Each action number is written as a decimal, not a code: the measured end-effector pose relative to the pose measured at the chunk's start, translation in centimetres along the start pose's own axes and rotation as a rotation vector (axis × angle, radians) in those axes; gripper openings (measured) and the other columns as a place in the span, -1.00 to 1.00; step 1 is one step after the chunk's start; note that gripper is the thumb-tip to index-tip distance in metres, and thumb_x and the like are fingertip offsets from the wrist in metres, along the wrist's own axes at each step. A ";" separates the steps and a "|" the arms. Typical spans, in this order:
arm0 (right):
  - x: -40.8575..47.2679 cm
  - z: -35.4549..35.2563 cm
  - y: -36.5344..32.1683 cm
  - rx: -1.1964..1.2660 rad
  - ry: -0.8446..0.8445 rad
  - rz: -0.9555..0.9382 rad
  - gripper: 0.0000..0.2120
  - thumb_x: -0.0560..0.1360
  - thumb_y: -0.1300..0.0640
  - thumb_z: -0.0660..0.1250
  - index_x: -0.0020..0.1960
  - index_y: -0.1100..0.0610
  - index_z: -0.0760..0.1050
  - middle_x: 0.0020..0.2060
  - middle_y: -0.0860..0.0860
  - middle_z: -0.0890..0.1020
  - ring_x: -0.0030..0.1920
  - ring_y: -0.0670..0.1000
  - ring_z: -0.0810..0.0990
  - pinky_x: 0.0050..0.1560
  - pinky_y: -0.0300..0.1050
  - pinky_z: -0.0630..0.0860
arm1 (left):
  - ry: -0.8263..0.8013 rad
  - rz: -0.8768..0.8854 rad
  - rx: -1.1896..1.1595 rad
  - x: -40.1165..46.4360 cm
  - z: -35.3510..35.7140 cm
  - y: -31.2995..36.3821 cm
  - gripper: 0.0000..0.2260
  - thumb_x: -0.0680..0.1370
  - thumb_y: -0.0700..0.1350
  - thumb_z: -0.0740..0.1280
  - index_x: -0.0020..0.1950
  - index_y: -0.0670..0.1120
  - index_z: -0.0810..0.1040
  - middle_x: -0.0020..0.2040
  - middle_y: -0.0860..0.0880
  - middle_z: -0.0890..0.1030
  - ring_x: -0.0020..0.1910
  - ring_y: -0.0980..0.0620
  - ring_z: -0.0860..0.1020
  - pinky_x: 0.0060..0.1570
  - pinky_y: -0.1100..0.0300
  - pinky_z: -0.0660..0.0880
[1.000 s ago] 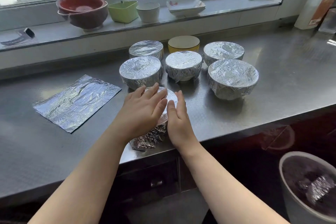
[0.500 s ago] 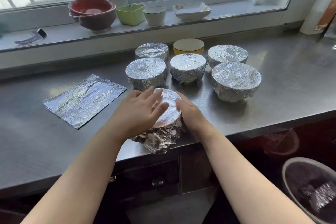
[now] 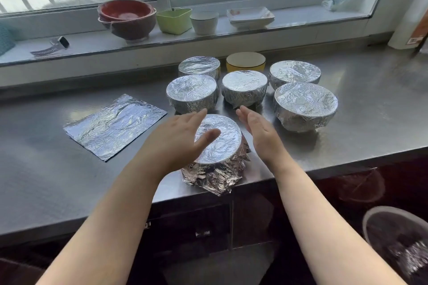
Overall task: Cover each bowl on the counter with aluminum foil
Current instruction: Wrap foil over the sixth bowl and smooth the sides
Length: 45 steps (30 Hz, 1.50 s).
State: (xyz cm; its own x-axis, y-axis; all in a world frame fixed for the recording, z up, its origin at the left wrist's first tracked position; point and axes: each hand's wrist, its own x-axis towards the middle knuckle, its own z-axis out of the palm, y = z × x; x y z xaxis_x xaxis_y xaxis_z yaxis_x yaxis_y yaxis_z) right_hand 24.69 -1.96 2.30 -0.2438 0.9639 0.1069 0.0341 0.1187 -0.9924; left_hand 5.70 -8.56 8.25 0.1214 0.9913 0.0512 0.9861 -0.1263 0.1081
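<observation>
Left hand (image 3: 176, 143) flat, fingers straight, thumb resting on foil top of nearest bowl (image 3: 217, 152) at surface (image 3: 347, 146) front edge. Right hand (image 3: 259, 133) open, edge-on, just right of bowl, not touching. Spare foil sheet (image 3: 114, 126) left of left hand. Uncovered yellow bowl (image 3: 246, 62) beyond hands, behind 5 foil-covered ones. No legible txt.

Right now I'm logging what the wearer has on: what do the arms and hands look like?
Both forearms are bare, with no sleeves in view. The left hand and right hand wear no gloves; no rings, watch or bracelet show on either.
</observation>
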 end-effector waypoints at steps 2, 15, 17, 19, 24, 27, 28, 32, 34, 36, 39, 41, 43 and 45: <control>-0.3 -0.4 -0.4 0.009 0.061 -0.030 -0.62 0.70 0.10 0.01 0.46 0.18 0.33 0.38 0.04 0.48 0.39 -0.11 0.42 0.49 -0.06 0.26 | 0.015 -0.008 0.028 0.3 -0.2 0.2 -0.23 0.48 0.44 -0.24 0.61 0.08 0.02 0.59 0.01 0.14 0.55 0.02 0.12 0.48 0.08 0.06; -3.0 2.7 1.3 -0.146 0.169 -0.132 -0.64 0.63 -0.08 0.12 0.37 -0.10 0.47 -0.12 -0.29 0.59 -0.07 -0.23 0.55 0.20 -0.09 0.48 | -0.002 0.108 -0.020 1.7 2.5 0.9 -0.29 0.40 0.46 -0.32 0.52 0.36 0.08 0.59 0.17 0.05 0.58 -0.04 -0.03 0.48 -0.03 -0.01; -3.1 2.9 1.9 -0.080 0.216 -0.118 -0.68 0.59 -0.19 0.11 0.27 -0.24 0.50 -0.36 -0.33 0.50 -0.23 -0.26 0.46 0.02 -0.01 0.50 | 0.002 0.107 -0.011 1.8 2.5 0.9 -0.29 0.41 0.45 -0.31 0.52 0.35 0.10 0.59 0.18 0.06 0.58 -0.04 -0.02 0.48 -0.03 0.01; -3.3 3.0 2.1 -0.039 0.268 -0.128 -0.79 0.65 -0.07 0.15 0.15 -0.25 0.53 -0.43 -0.28 0.53 -0.32 -0.25 0.46 -0.10 -0.14 0.48 | 0.001 0.103 -0.008 1.8 2.5 0.9 -0.29 0.41 0.45 -0.31 0.52 0.35 0.10 0.59 0.19 0.06 0.58 -0.04 -0.01 0.47 -0.02 0.01; -3.6 3.1 1.6 0.098 0.354 -0.081 -0.76 0.63 0.12 0.25 -0.08 -0.13 0.62 -0.25 -0.02 0.69 -0.24 -0.21 0.54 -0.15 -0.34 0.46 | 0.001 0.111 -0.015 1.9 2.7 0.9 -0.31 0.42 0.44 -0.31 0.52 0.36 0.10 0.59 0.20 0.05 0.57 -0.04 0.00 0.46 -0.01 0.01; -3.1 3.1 1.9 0.076 0.377 -0.031 -0.80 0.62 0.06 0.27 -0.09 -0.02 0.64 -0.39 -0.17 0.61 -0.32 -0.17 0.50 -0.19 -0.19 0.45 | 0.011 0.116 -0.018 1.9 2.8 0.9 -0.31 0.42 0.44 -0.30 0.52 0.35 0.11 0.59 0.20 0.06 0.57 -0.04 0.02 0.47 -0.02 0.02; -3.0 3.1 2.0 0.068 0.386 -0.026 -0.80 0.62 0.05 0.27 -0.09 0.00 0.64 -0.41 -0.18 0.59 -0.34 -0.17 0.48 -0.20 -0.18 0.44 | 0.012 0.117 -0.021 1.9 2.8 0.8 -0.31 0.42 0.45 -0.30 0.52 0.35 0.11 0.58 0.20 0.06 0.57 -0.04 0.02 0.47 -0.02 0.03; -2.8 3.2 1.9 0.053 0.407 -0.005 -0.79 0.61 0.06 0.27 -0.14 0.04 0.61 -0.41 -0.14 0.58 -0.35 -0.14 0.48 -0.23 -0.15 0.45 | 0.005 0.109 -0.028 2.1 3.0 0.8 -0.29 0.39 0.48 -0.32 0.51 0.37 0.09 0.58 0.22 0.05 0.57 -0.01 0.00 0.48 -0.03 0.03; -2.6 3.1 2.0 0.077 0.399 0.031 -0.81 0.60 0.06 0.28 -0.13 0.02 0.62 -0.38 -0.11 0.62 -0.30 -0.11 0.53 -0.16 -0.05 0.55 | 0.012 0.113 -0.032 2.1 3.0 0.7 -0.29 0.40 0.47 -0.32 0.51 0.37 0.10 0.58 0.22 0.05 0.57 -0.02 0.01 0.49 -0.04 0.03; -2.4 3.1 2.2 0.130 0.376 0.068 -0.84 0.59 0.06 0.29 -0.09 0.01 0.64 -0.37 -0.14 0.62 -0.28 -0.08 0.56 -0.10 0.13 0.61 | 0.015 0.114 -0.036 2.1 3.0 0.7 -0.30 0.40 0.47 -0.32 0.51 0.37 0.10 0.58 0.22 0.06 0.57 -0.02 0.02 0.49 -0.04 0.04; -2.1 3.2 2.5 0.227 0.364 0.109 -0.86 0.58 0.17 0.30 -0.02 0.04 0.64 -0.30 -0.10 0.66 -0.25 -0.07 0.59 -0.04 0.16 0.57 | 0.016 0.112 -0.030 2.0 3.1 0.7 -0.30 0.40 0.47 -0.33 0.51 0.38 0.10 0.58 0.22 0.06 0.57 -0.02 0.02 0.49 -0.05 0.04; -1.9 3.2 2.6 0.293 0.353 0.136 -0.87 0.57 0.23 0.32 0.00 0.08 0.64 -0.20 0.01 0.71 -0.18 0.01 0.64 -0.01 0.14 0.57 | 0.018 0.110 -0.031 2.1 3.1 0.7 -0.30 0.40 0.47 -0.33 0.51 0.37 0.10 0.58 0.22 0.06 0.56 -0.02 0.02 0.49 -0.05 0.04; -1.9 3.3 2.6 0.327 0.346 0.144 -0.86 0.56 0.29 0.33 -0.01 0.11 0.64 -0.13 0.08 0.72 -0.09 0.09 0.67 0.07 0.14 0.60 | 0.021 0.109 -0.032 2.1 3.1 0.6 -0.30 0.41 0.47 -0.32 0.51 0.37 0.11 0.58 0.22 0.07 0.56 -0.02 0.02 0.49 -0.05 0.04; -1.8 3.4 2.7 0.317 0.341 0.141 -0.85 0.55 0.32 0.34 -0.02 0.13 0.64 -0.12 0.09 0.72 -0.05 0.10 0.68 0.11 0.12 0.61 | 0.025 0.110 -0.026 2.1 3.2 0.6 -0.30 0.41 0.46 -0.32 0.51 0.36 0.11 0.58 0.21 0.07 0.56 -0.02 0.03 0.49 -0.05 0.04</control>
State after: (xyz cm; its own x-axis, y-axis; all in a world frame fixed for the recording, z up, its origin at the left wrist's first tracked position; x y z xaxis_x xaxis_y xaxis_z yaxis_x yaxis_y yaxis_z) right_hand 21.97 -4.19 -0.78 0.0756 0.9948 -0.0686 -0.2664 -0.0461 -0.9628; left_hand 6.92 -6.40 5.27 0.2256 0.9701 0.0893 0.9637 -0.2357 0.1257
